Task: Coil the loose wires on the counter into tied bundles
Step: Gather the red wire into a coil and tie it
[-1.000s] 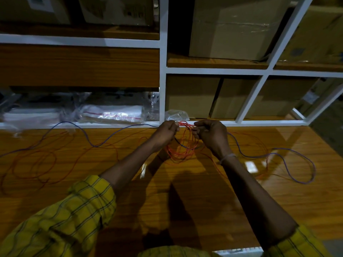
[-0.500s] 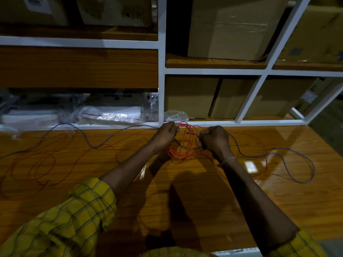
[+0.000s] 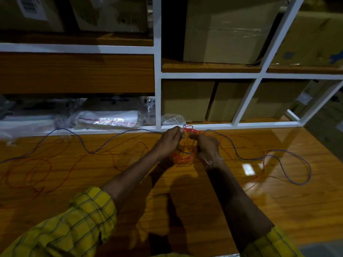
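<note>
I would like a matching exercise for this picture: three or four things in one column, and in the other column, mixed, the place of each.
Things:
1. red wire coil
2. purple wire
3. cardboard box
4. plastic bag

Places:
A. on the upper shelf
B. lying loose across the counter
C. between the left hand and right hand
D. on the lowest shelf, left of the white post

Pairs: 1-C, 2-B, 3-A, 4-D

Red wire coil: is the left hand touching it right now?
Touching. The head view shows the left hand with fingers curled, pinching the top strands of the red wire coil.
</note>
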Motion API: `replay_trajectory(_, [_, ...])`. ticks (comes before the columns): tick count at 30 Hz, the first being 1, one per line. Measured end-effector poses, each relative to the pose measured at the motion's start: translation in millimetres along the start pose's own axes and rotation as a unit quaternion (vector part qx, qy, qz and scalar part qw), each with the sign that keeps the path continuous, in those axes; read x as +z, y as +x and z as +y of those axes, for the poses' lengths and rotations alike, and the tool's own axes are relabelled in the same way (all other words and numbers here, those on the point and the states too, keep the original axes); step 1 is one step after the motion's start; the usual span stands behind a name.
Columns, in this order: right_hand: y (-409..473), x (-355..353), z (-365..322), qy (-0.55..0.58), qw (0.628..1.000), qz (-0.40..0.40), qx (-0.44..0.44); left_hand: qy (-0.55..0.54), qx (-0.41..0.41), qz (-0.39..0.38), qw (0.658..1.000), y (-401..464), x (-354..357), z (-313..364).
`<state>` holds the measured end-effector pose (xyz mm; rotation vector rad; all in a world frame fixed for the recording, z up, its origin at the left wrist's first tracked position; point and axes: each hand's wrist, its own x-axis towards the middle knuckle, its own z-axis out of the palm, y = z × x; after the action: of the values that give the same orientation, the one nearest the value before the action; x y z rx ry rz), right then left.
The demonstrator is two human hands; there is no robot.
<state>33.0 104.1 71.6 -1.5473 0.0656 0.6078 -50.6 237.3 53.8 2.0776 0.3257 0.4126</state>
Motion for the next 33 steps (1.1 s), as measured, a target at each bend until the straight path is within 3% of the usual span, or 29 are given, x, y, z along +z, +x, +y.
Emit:
replay_trajectory(11, [-6,-7,0,0.108,0.980,-0.116,0.119,0.057,0.021,0.000,0.998,0,-11,5])
replay_trajectory(20, [-11,-2,4,0.175,0.968,-0.112,0.143,0.038,0.021,0.029,0.999,6,-5,4])
replay_trajectory(25, [-25,2,5,0.064,0.998,-0.011,-0.013,0.066,0.013,0.037,0.997,7,-1,8])
replay_trajectory(28, [-25,5,1,0.001,0.989,0.031,-0.145,0.080,0.016,0.033,0.996,7,0,9])
replay_trajectory(33, [-25,3,-10,-0.092,0.961,0.076,-0.249,0.065,0.029,0.035,0.997,5,-2,19])
